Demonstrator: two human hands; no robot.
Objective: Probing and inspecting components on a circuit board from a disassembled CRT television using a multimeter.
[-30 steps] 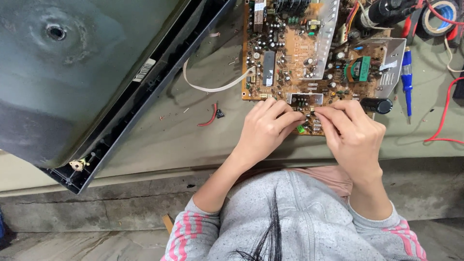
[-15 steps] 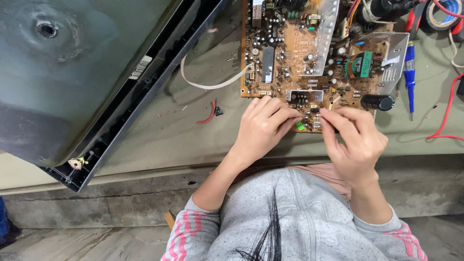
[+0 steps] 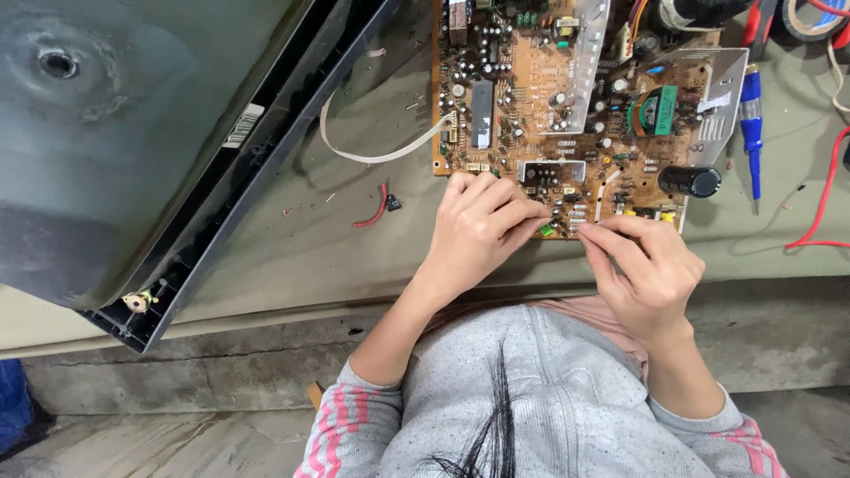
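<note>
A brown circuit board, crowded with components, lies on the grey-green bench. My left hand grips its near edge, fingers curled on top, with the fingertips beside a small green part. My right hand is just right of that spot. Its thumb and forefinger are pinched together at the board's near edge, and whatever is between them is too small to make out. A black cylindrical capacitor lies on the board, beyond my right hand.
A large dark television shell leans across the left of the bench. A white ribbon cable runs from it to the board. A blue screwdriver, red wires, a tape roll and a red wire scrap lie around.
My right hand has drawn back a little from over the board to its near edge. My left hand has stayed put.
</note>
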